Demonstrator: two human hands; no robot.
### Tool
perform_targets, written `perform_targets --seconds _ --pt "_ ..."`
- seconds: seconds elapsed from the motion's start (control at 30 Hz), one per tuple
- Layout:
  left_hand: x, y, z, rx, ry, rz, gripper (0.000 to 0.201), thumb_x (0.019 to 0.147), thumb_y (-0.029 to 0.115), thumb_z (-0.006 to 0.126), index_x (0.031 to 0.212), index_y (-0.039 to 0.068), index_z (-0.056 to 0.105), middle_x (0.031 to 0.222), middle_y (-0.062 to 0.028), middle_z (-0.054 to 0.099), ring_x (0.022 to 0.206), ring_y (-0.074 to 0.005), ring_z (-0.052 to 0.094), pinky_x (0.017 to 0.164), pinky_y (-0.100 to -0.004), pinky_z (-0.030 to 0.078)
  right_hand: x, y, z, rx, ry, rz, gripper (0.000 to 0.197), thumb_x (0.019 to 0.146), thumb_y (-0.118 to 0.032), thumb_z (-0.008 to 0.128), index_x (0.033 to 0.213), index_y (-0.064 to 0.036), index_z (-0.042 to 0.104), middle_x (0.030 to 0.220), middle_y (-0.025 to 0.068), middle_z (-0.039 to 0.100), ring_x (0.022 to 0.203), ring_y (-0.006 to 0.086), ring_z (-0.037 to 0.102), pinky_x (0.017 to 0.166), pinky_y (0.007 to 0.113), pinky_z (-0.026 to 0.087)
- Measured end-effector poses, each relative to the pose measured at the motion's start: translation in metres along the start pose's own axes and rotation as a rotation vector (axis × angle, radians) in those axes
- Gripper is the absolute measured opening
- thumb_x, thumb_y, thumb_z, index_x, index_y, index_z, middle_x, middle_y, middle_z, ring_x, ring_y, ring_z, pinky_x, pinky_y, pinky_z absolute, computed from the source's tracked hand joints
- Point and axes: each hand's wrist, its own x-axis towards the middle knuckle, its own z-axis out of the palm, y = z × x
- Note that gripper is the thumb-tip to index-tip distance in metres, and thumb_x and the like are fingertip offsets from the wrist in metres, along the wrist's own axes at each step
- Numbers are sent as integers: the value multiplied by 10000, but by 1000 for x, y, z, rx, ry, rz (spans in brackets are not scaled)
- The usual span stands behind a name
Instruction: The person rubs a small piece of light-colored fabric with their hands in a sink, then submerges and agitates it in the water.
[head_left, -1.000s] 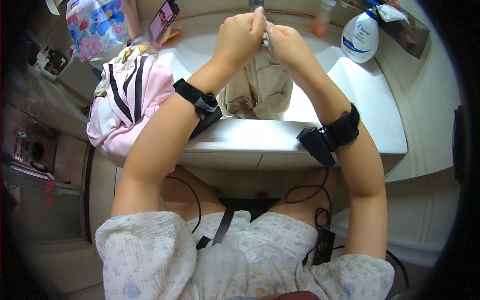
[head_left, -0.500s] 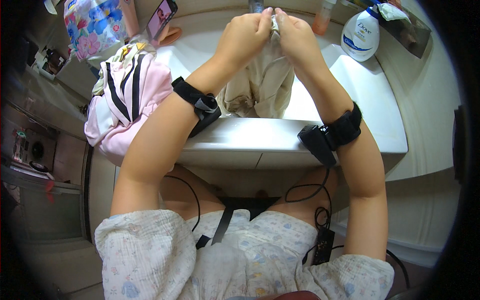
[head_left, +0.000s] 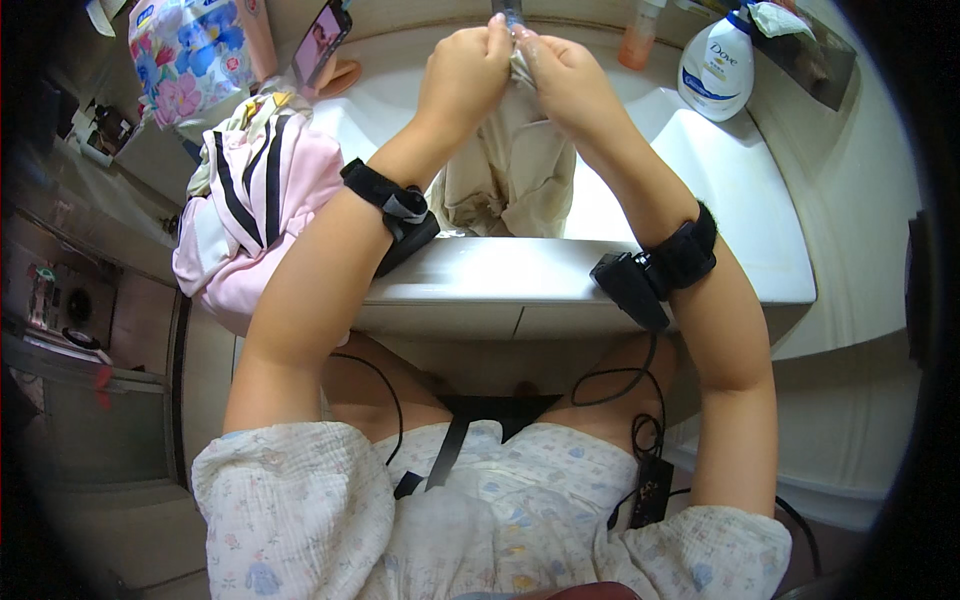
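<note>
A wet beige garment (head_left: 505,175) hangs from both my hands into the white sink (head_left: 690,170), its lower folds reaching the basin. My left hand (head_left: 468,75) is closed on the garment's upper part, close below the tap (head_left: 508,12). Right beside it, my right hand (head_left: 562,80) pinches the same bunched cloth, thumb pointing toward the other thumb. The fingertips meet near the tap's spout, and part of the grip is hidden behind the hands.
Pink and white clothing with black stripes (head_left: 265,190) drapes over the counter's left side. Behind it are a flowered package (head_left: 195,60) and a phone (head_left: 320,45) on a stand. At the back right stand a white pump bottle (head_left: 717,70) and a bottle of orange liquid (head_left: 638,40).
Both hands have shifted slightly left with the top of the garment, keeping their grip. The cloth's hanging part has moved a little left too.
</note>
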Motion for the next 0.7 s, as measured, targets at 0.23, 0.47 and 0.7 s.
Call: perform_targets --seconds 0.23,0.47,0.7 --pt "0 -4 2 -4 -150 -62 450 892 323 385 698 -45 555 589 -225 521 535 -363 509 545 -402 412 1 0 -5 -59 68 32 369 914 -281 418 718 -7 568 589 -25 485 529 66 405 484 249 340" --pt "-9 17 4 -99 -219 93 432 912 307 449 696 -63 506 522 -15 362 527 -93 342 472 -270 312 5 19 -18 -104 121 161 388 900 -287 409 747 28 576 633 35 539 570 123 468 532 294 384" --pt "-3 9 0 98 -52 32 441 912 303 415 674 -63 479 511 -146 390 484 -211 343 496 -338 344 -6 -2 -7 -100 -77 302 359 899 -275 412 785 11 596 682 22 548 612 100 467 550 270 378"
